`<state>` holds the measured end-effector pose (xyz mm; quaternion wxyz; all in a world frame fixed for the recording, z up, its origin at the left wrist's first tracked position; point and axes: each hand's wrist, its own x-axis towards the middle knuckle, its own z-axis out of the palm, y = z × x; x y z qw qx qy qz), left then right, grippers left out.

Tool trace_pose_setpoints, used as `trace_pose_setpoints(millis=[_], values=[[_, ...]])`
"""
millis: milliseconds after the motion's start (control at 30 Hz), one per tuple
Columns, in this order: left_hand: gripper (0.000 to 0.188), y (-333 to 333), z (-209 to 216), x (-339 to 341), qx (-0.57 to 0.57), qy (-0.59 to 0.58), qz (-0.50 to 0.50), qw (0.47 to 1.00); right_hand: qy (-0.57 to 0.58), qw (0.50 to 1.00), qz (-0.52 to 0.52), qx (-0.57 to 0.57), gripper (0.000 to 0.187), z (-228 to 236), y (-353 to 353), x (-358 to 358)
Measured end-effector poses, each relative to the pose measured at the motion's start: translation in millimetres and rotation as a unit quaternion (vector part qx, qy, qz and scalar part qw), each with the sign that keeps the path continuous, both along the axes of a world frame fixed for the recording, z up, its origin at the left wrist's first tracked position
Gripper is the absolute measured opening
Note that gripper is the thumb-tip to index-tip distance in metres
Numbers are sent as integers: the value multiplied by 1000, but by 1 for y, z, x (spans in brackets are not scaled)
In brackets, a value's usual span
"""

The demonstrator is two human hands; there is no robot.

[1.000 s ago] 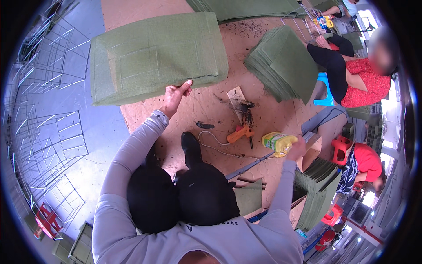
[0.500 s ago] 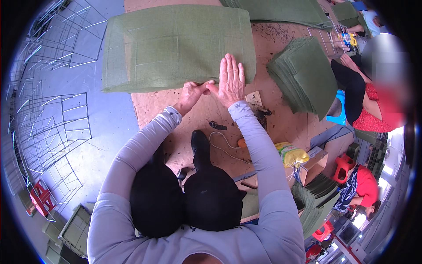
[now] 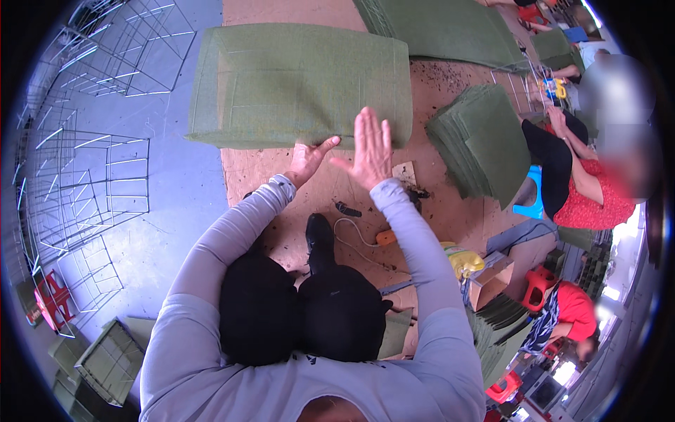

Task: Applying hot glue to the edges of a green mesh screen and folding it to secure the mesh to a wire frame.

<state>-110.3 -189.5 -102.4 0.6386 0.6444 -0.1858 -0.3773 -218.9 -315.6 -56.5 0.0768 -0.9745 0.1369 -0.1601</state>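
While my left hand [image 3: 308,160] is pinching the near edge of a boxy green fabric cover [image 3: 302,84] with the thumb on top, my right hand [image 3: 371,158] is standing wide just beside it, fingers extended and thumb spread. The right fingers are overlapping the cover in view; I cannot tell whether they are touching it. The cover is lying ahead of me over the brown board [image 3: 239,172], its left end extending past the board's edge, above the grey floor [image 3: 169,211]. Faint straight lines are showing through its fabric.

To the right of the cover, a fanned stack of green sheets [image 3: 478,144] is resting on the board. Nearer to me, an orange tool [image 3: 385,238] is lying partly hidden behind my right forearm, beside a white cord [image 3: 344,224]. Farther right, a yellow container [image 3: 464,261] is sitting near an open box [image 3: 490,283]. Bare wire frames [image 3: 128,142] are standing on the floor at left.
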Motion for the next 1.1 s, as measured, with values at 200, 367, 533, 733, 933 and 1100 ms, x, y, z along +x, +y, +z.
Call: trace_pose_setpoints(millis=[200,367,533,733,933,1100], values=[[42,-4,8,0,-9,64,-15,998,-1,1000,3,-5,110,-17,12,7],[39,-7,25,-7,-47,97,-35,994,-4,999,-28,-16,113,-18,14,8],[41,-8,5,-2,29,86,-42,995,-9,995,2,102,125,-4,15,11],[40,-16,6,0,41,9,-58,997,24,997,12,76,129,8,11,8],[41,13,-27,13,-5,-150,-95,984,74,994,66,54,127,8,35,31],[37,11,33,6,36,120,-24,992,41,998,6,45,124,4,16,12]])
